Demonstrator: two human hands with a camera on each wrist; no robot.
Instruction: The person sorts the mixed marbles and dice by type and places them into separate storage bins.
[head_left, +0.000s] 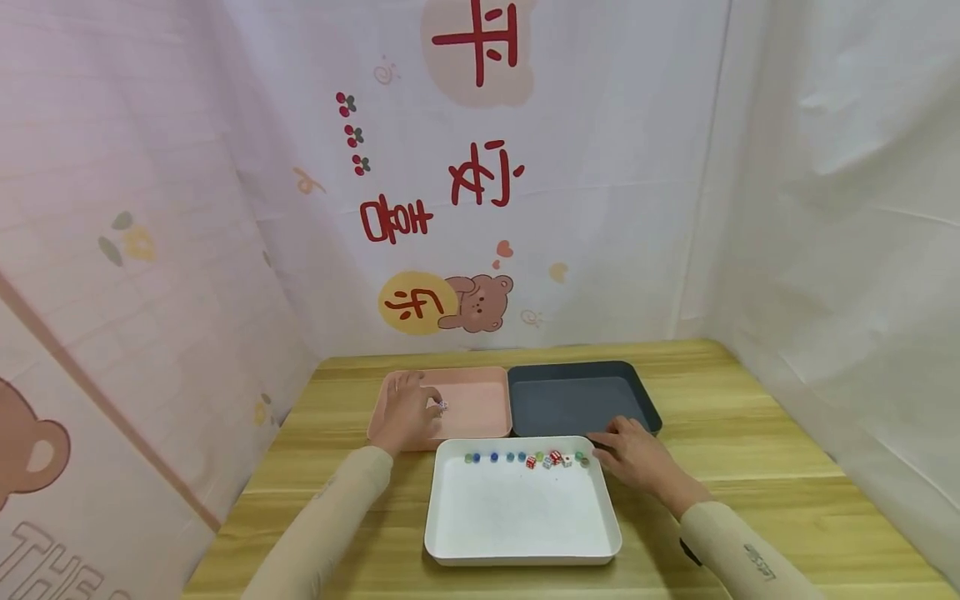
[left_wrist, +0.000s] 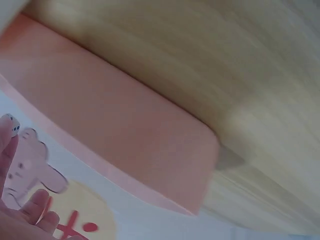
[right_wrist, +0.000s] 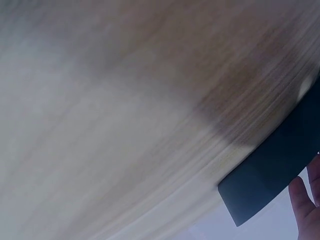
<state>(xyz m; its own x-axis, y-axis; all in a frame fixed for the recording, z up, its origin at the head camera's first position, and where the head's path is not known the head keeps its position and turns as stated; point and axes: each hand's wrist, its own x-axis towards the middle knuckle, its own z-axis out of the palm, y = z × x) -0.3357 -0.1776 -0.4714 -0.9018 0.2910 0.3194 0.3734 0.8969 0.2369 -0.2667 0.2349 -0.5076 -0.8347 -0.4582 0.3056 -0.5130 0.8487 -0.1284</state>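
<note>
While your left hand pinches a white die above the middle of the pink tray, your right hand has its fingers apart, with nothing visible between them, at the near edge of the dark tray. That die is not yet set down. Closer to you, the white tray carries what is left: beads strung along its far edge, with more dice among them toward the far right corner. Emptying it seems barely begun, judging by that row.
</note>
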